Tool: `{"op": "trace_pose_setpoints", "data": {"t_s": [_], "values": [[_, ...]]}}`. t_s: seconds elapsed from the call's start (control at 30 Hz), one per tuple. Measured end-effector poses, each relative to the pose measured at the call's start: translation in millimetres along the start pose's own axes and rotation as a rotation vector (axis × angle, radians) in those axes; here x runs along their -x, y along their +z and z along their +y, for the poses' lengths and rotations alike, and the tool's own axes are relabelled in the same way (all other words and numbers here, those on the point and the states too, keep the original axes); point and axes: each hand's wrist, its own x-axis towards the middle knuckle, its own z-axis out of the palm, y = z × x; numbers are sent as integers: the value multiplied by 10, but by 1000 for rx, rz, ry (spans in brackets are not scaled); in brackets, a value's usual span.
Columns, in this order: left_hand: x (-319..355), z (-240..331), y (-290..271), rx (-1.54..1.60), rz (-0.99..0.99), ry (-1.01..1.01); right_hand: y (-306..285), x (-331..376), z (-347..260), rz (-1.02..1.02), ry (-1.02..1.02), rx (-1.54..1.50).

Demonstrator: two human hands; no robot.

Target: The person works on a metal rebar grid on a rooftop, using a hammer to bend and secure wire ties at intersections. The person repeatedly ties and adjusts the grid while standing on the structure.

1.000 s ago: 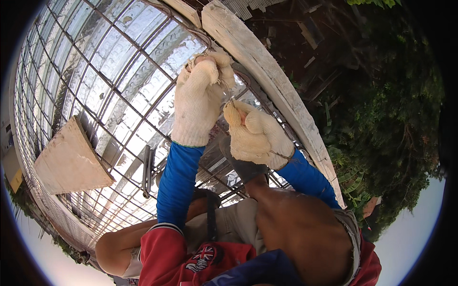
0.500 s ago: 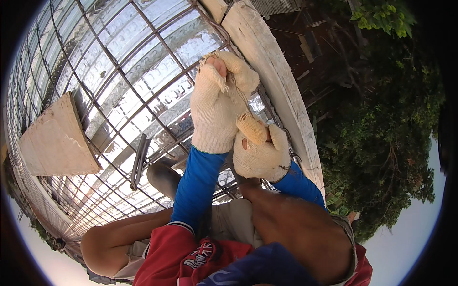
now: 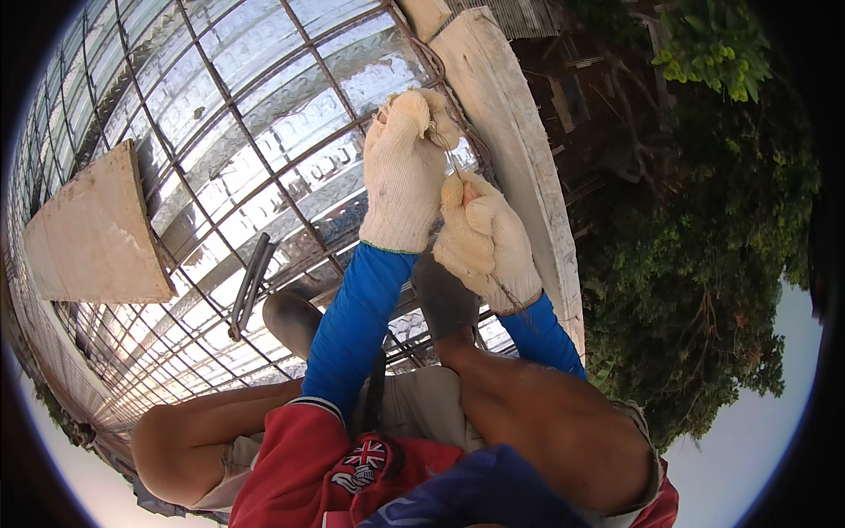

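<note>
Both hands wear cream knitted gloves with worn holes at the fingers. My left hand (image 3: 405,172) is closed, its fingers curled at the edge of a grid of steel reinforcing bars (image 3: 236,107). A thin tie wire (image 3: 453,160) runs from it down to my right hand (image 3: 489,239), which is closed in a pinch on the wire just below and to the right. Loose dark wire ends stick out by the right wrist. The fingertips of my left hand are partly hidden, so its exact grip on the wire does not show.
Ribbed shiny metal sheeting (image 3: 304,123) lies under the bars. A timber plank (image 3: 519,132) edges the right side, with trees (image 3: 695,238) and a drop beyond. At left lie a board (image 3: 92,233) and a dark two-bar metal piece (image 3: 251,286). My boots stand on the grid.
My right hand has risen and turned upward toward the left one, and the wire between them now shows more plainly. My left hand has tilted slightly, staying at the grid's edge.
</note>
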Motion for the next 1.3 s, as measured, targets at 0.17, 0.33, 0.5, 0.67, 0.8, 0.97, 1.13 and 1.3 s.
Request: {"op": "trace_pose_setpoints", "data": {"t_s": [0.17,0.33,0.5,0.67,0.8,0.97,1.13,1.3], "values": [[-95,-51,-97,-41,13,56,73,-67,-31,70,-67,198],[-129,-28,-180,-303,88,151,143,-129,-18,221,-354,763],[-229,-73,-234,-371,99,203,-48,-275,79,322,-685,1154],[-343,-33,-309,-302,68,89,-170,-402,-93,270,-762,1362],[-432,-74,-356,-266,85,113,-192,-472,-257,263,-781,1482],[-592,-101,-376,-182,86,87,-87,-596,-465,288,-882,1629],[-913,142,-438,-609,-52,65,-76,-843,-672,176,-1031,1831],[-1095,477,-227,-855,-28,46,-75,-1161,-903,98,-1166,2098]]}}
